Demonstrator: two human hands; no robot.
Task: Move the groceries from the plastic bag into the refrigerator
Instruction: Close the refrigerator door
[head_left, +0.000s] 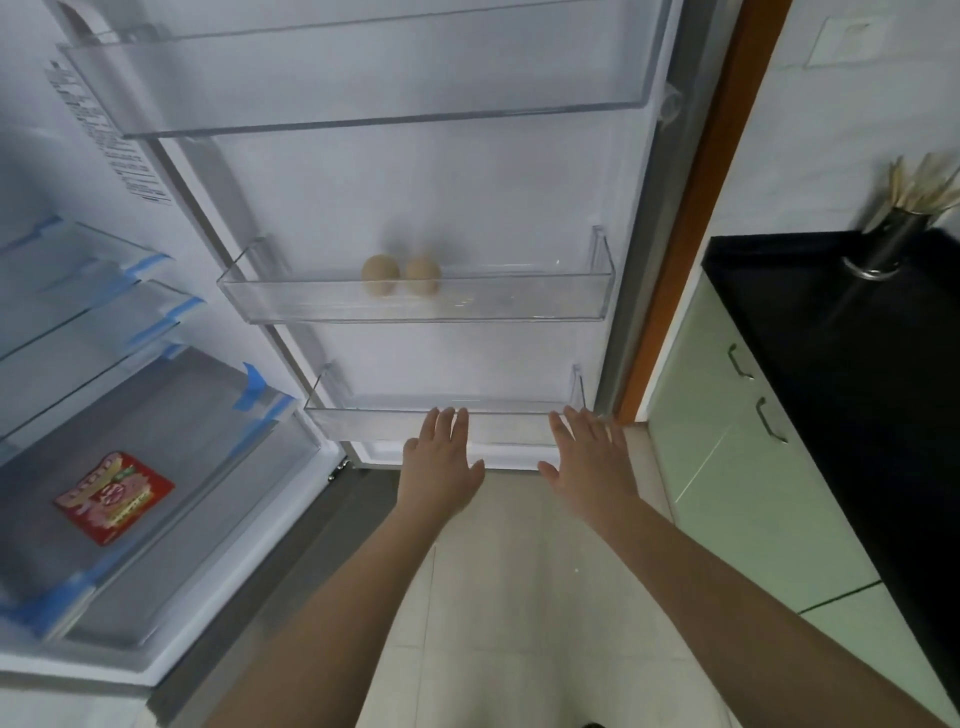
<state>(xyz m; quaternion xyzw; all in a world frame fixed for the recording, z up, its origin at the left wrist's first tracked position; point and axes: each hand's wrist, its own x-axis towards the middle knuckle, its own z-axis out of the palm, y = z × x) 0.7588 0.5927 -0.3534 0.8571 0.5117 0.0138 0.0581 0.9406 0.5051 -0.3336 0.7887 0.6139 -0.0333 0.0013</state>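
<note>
At my left hand (441, 467) and right hand (589, 462), both spread flat and empty, lies the lowest door shelf (374, 423). Above them sit two eggs (401, 275). Plastic bag not visible. Advise pushing evenly to close the refrigerator door (415, 197).

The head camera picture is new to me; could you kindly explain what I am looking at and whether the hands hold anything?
There is no machine here: a camera worn on a person's head looks forward and down at their bare arms. The left hand and right hand are open and empty, reaching towards the lowest door shelf of an open refrigerator. Two eggs sit on the middle door shelf. A red food packet lies in the drawer on the left. A black counter with a utensil holder is at right.
</note>
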